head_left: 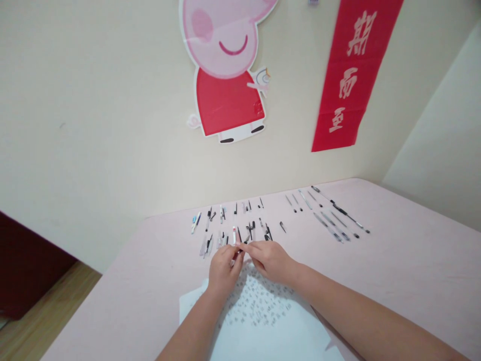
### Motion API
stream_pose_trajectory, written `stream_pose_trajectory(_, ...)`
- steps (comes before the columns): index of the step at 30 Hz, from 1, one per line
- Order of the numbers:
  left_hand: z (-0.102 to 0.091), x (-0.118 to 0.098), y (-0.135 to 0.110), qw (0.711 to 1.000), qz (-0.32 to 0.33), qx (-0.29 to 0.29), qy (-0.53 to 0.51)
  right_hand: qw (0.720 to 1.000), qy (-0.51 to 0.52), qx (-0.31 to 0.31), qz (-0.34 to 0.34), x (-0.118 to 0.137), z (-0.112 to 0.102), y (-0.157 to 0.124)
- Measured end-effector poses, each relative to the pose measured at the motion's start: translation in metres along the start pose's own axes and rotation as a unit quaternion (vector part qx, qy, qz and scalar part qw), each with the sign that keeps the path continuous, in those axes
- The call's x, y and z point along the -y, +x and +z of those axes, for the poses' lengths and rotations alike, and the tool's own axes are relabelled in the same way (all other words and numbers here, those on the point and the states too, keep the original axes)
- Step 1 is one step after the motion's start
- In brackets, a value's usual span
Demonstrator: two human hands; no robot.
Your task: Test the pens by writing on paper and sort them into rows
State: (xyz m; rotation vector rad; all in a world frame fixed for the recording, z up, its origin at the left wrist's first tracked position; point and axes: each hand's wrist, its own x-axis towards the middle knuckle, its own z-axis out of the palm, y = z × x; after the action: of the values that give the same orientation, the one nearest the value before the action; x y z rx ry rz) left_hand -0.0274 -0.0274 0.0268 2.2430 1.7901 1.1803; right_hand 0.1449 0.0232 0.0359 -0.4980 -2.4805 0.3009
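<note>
My left hand (224,269) and my right hand (271,259) meet above the far edge of a white sheet of paper (263,321) covered in small writing. Both have their fingers pinched together around a thin pen part (242,245) held between them; its exact kind is too small to tell. Just beyond my fingertips lie rows of taken-apart pen pieces (233,223) on the pink table (394,260).
Further right on the table lie several whole pens and refills (330,215). A cartoon pig cut-out (227,70) and a red banner (351,75) hang on the cream wall behind. The table's left edge drops to a wooden floor (41,311).
</note>
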Motion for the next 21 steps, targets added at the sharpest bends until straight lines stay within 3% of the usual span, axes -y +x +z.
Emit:
stream_pose_trajectory(6, 0.0, -0.001, -0.001, 0.997, 0.005, 0.023, -0.074, 0.998, 0.012, -0.039, 0.046, -0.009, 0.007, -0.002)
stream_pose_trajectory(13, 0.001, 0.004, 0.001, 0.991, -0.076, 0.016, -0.11, 0.974, 0.059, -0.124, 0.179, -0.017, 0.001, -0.001)
stream_pose_trajectory(16, 0.004, 0.008, 0.002, 0.991, -0.076, 0.06, -0.091, 0.957, 0.134, -0.149, 0.208, -0.015, -0.002, -0.003)
stream_pose_trajectory(21, -0.002, 0.009, 0.004, 0.984, -0.059, 0.153, -0.067, 0.928, 0.259, -0.132, 0.232, 0.002, -0.004, -0.007)
